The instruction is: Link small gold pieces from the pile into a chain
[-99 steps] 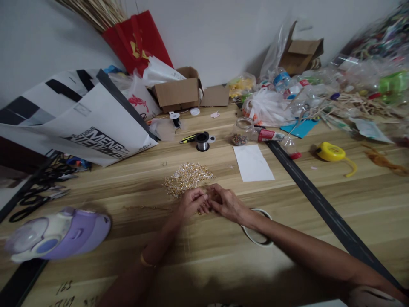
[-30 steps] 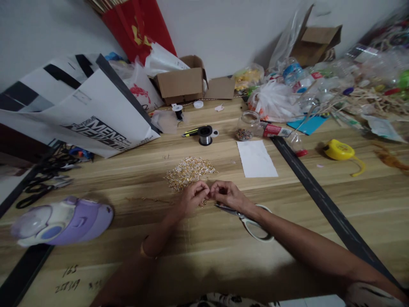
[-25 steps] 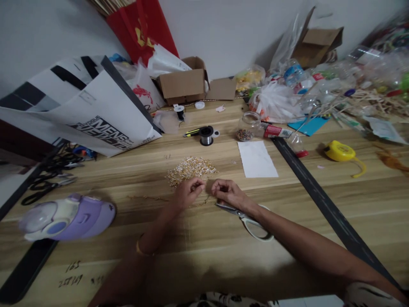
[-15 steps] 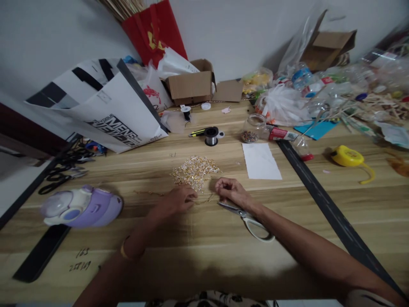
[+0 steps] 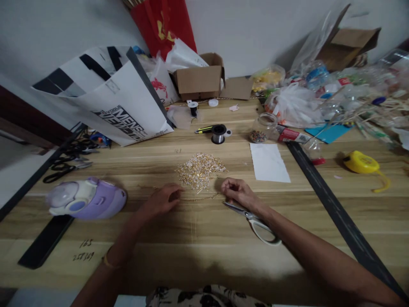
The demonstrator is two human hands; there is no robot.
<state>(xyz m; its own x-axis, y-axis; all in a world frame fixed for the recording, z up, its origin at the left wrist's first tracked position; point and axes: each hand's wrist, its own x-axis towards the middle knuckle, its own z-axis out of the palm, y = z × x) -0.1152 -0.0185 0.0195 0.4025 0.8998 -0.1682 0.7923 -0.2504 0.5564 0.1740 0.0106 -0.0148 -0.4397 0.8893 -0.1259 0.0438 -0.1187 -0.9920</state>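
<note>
A thin gold beaded strand (image 5: 201, 198) runs across the wooden table between my two hands. My left hand (image 5: 163, 200) is closed on it with curled fingers, and part of the strand trails out beyond it to the left. At the strand's other end, my right hand (image 5: 238, 191) has thumb and fingertips pinched together; the exact grip is small and dim. Just beyond the hands lies a loose pile of gold and clear beads (image 5: 200, 169). White-handled scissors (image 5: 260, 226) rest under the right wrist, blades pointing toward the strand.
To the left lie a purple bottle (image 5: 92, 199) and several black-handled scissors (image 5: 60, 168). Beyond the beads are a wire spool (image 5: 219, 134), a bead jar (image 5: 263, 128) and white paper (image 5: 269, 163). A yellow tape measure (image 5: 361, 162) sits right; bags and cardboard boxes (image 5: 200, 79) line the wall.
My left hand has slid left, away from the right hand, and more of the strand shows between them. My right hand stays beside the scissors. The view has shifted slightly.
</note>
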